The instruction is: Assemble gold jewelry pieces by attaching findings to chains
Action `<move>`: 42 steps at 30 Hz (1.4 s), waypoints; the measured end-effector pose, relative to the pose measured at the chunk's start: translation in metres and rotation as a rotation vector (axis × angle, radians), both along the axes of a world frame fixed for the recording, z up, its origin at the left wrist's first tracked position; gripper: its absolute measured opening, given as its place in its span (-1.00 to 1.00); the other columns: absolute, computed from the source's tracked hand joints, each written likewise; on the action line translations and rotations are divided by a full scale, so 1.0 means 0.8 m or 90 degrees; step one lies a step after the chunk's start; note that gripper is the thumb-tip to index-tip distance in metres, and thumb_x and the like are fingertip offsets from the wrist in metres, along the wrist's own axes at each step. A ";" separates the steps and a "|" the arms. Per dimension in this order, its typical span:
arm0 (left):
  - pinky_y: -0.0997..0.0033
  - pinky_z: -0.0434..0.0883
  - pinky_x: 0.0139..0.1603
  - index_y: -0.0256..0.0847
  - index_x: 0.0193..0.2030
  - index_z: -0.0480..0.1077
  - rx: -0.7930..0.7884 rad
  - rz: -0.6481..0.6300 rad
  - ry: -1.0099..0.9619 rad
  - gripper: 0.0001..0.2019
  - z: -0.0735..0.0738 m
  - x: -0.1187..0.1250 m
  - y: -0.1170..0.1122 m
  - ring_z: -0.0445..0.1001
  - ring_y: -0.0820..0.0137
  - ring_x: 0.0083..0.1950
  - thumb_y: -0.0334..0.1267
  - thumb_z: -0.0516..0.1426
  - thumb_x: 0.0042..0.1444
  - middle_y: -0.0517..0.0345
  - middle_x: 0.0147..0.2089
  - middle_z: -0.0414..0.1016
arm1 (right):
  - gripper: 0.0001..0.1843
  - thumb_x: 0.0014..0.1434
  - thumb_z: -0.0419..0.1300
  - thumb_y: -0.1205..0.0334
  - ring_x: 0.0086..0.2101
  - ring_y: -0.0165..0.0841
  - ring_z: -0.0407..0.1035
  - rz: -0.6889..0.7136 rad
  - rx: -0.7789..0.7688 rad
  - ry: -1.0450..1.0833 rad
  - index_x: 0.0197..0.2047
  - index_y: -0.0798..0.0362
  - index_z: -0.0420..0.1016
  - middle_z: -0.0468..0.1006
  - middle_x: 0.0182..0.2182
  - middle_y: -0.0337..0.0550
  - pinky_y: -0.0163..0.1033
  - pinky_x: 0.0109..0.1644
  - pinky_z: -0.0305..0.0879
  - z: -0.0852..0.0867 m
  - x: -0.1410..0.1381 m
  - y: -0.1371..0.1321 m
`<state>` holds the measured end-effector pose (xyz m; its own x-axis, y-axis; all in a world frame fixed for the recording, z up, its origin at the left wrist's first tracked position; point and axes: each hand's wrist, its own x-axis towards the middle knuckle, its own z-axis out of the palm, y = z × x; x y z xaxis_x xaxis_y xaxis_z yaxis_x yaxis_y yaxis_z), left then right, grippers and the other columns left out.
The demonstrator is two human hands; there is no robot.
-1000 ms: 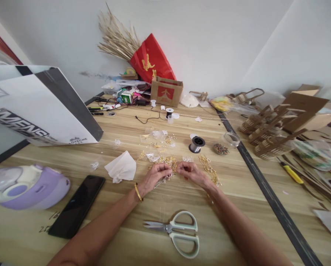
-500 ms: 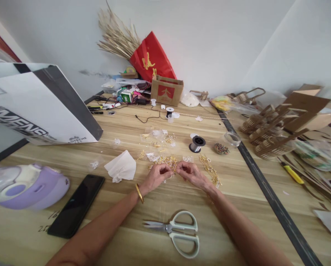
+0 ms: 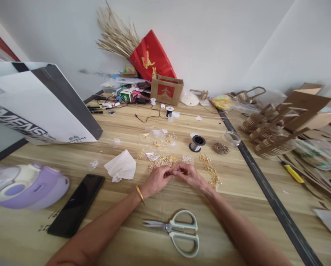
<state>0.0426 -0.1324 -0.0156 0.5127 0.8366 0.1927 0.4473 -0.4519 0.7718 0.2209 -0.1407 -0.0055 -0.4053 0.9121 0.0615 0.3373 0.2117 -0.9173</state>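
Hands [image 3: 158, 178] [image 3: 190, 175] closer together, fingertips [image 3: 177, 172] now apparently meeting

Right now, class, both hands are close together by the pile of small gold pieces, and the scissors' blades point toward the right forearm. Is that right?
Not quite: the head view shows the blades of the scissors pointing toward the left forearm. The left hand and right hand are indeed close together by the pile of small gold pieces.

Both hands [image 3: 157, 178] [image 3: 191, 176] close together, fingertips [image 3: 175, 171] nearly meeting, forearms [image 3: 104, 223] angled inward
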 end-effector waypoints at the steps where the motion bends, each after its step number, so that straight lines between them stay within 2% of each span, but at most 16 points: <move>1: 0.47 0.18 -0.37 -0.25 -0.44 0.39 -0.001 -0.003 -0.002 -0.93 0.000 0.000 -0.001 0.29 0.43 -0.43 -0.37 0.11 0.04 0.18 -0.47 0.40 | -0.66 0.16 0.12 -0.01 -0.50 -0.47 0.13 0.000 0.000 0.002 -0.39 0.13 0.39 0.30 -0.53 -0.26 -0.36 -0.45 0.05 -0.001 -0.001 0.000; 6: 0.48 0.14 -0.40 -0.25 -0.47 0.39 -0.036 -0.012 -0.043 -0.88 0.004 0.000 0.000 0.24 0.45 -0.47 -0.36 0.09 0.05 0.21 -0.53 0.35 | -0.69 0.15 0.14 0.02 -0.49 -0.46 0.15 0.003 -0.010 0.017 -0.38 0.12 0.40 0.33 -0.51 -0.23 -0.35 -0.45 0.10 -0.003 -0.001 0.000; 11: 0.52 0.16 -0.44 -0.28 -0.49 0.39 -0.153 0.001 -0.144 -0.81 0.007 -0.002 0.005 0.22 0.50 -0.48 -0.23 0.12 0.05 0.23 -0.54 0.32 | -0.74 0.14 0.16 0.06 -0.49 -0.46 0.18 -0.007 -0.006 0.012 -0.28 0.11 0.42 0.34 -0.51 -0.25 -0.37 -0.46 0.13 0.000 0.005 0.002; 15: 0.54 0.15 -0.48 -0.30 -0.50 0.38 -0.233 0.009 -0.197 -0.80 0.010 -0.003 0.007 0.21 0.52 -0.51 -0.21 0.14 0.03 0.24 -0.56 0.30 | -0.78 0.14 0.17 0.11 -0.46 -0.45 0.22 -0.022 0.020 0.002 -0.26 0.11 0.43 0.40 -0.45 -0.20 -0.36 -0.45 0.14 -0.001 0.007 0.004; 27: 0.54 0.19 -0.44 -0.31 -0.48 0.42 -0.221 -0.002 -0.197 -0.78 0.008 -0.004 0.008 0.24 0.52 -0.48 -0.17 0.15 0.03 0.20 -0.53 0.35 | -0.81 0.17 0.13 0.15 -0.44 -0.42 0.25 -0.001 0.062 -0.037 -0.32 0.11 0.42 0.44 -0.41 -0.16 -0.33 -0.41 0.16 -0.002 0.007 0.004; 33: 0.53 0.18 -0.45 -0.31 -0.46 0.46 -0.247 0.019 -0.223 -0.74 0.011 -0.004 0.007 0.25 0.50 -0.48 -0.12 0.17 0.00 0.19 -0.53 0.37 | -0.83 0.18 0.11 0.16 -0.45 -0.42 0.26 -0.032 0.099 -0.048 -0.34 0.09 0.40 0.43 -0.43 -0.18 -0.34 -0.43 0.17 0.004 0.002 -0.001; 42: 0.53 0.13 -0.47 -0.34 -0.49 0.45 -0.326 0.059 -0.268 -0.72 0.012 -0.004 0.006 0.21 0.53 -0.50 -0.10 0.20 -0.05 0.21 -0.57 0.33 | -0.88 0.21 0.06 0.27 -0.44 -0.40 0.27 -0.046 0.241 -0.072 -0.35 0.07 0.35 0.38 -0.41 -0.14 -0.32 -0.44 0.21 0.004 -0.009 -0.009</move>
<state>0.0398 -0.1275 -0.0058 0.4023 0.9126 -0.0728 0.0797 0.0443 0.9958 0.2139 -0.1477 -0.0026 -0.3641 0.8603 0.3569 0.4587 0.4991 -0.7352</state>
